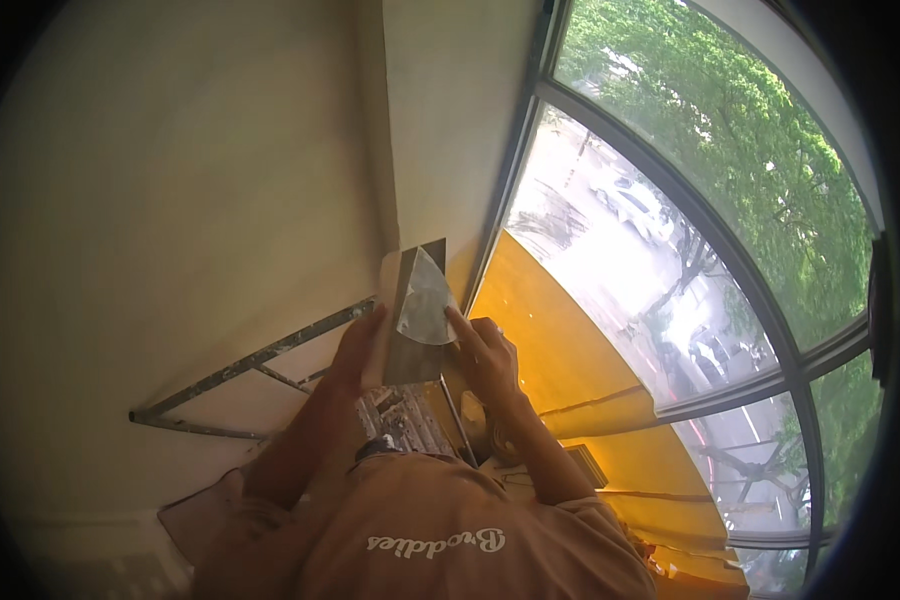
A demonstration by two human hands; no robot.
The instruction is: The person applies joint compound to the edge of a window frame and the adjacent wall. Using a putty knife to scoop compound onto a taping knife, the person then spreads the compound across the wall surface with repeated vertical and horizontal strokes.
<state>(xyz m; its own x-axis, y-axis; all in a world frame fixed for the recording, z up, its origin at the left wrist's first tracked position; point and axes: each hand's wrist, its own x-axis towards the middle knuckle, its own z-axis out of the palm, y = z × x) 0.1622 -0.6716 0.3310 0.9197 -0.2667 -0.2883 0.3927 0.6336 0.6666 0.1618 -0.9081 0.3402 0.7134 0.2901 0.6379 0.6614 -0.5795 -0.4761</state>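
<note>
My left hand [358, 345] is closed on the pale edge of a rectangular steel trowel [415, 365], which I hold upright in front of my chest. Against the flat of that trowel lies the blade of a putty knife [426, 305], wide at one end and tapering to a corner at the top. My right hand [488, 352] grips the putty knife from the right, its index finger stretched along the blade. The knife's handle is hidden in the hand. Greyish smears show on the blade.
A stained metal ladder [260, 355] leans by the plain wall [190, 220] on the left. Below my hands are paint-spattered steps [410, 418]. On the right stands a large framed window [670, 260] above an orange surface [545, 320]. A wall corner [385, 130] rises straight ahead.
</note>
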